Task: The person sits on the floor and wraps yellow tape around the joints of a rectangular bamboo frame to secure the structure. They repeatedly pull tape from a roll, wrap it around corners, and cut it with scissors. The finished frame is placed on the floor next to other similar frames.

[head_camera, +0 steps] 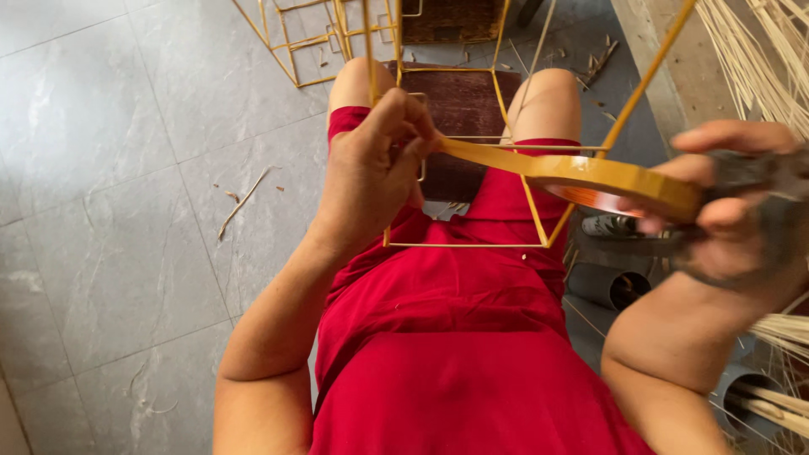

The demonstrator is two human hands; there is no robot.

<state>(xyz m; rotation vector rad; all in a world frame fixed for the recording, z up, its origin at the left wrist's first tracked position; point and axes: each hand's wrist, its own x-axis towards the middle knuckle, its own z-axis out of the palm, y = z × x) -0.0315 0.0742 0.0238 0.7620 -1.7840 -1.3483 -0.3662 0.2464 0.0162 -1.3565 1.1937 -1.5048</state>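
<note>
- Grey stone-look floor tiles [109, 168] lie under you, with loose cane scraps [243, 200] scattered on them to your left.
- You sit in a red garment [447, 337], knees bare, with a dark wooden stool [459, 105] just beyond them.
- Your left hand [371, 168] is closed, its fingertips pinching the free end of a yellow tape strip [480, 154] against a yellow wire frame [522, 177] that rests over your lap.
- Your right hand [733, 211] grips the yellow tape roll [615, 185], the strip stretched taut between both hands; it also clasps a dark, blurred object that you cannot identify.
- More yellow wire frames [312, 38] stand on the floor at the far side.
- Pale cane strands [758, 59] hang at your far right, and grey tubes [611, 286] holding more cane stand beside your right arm.
</note>
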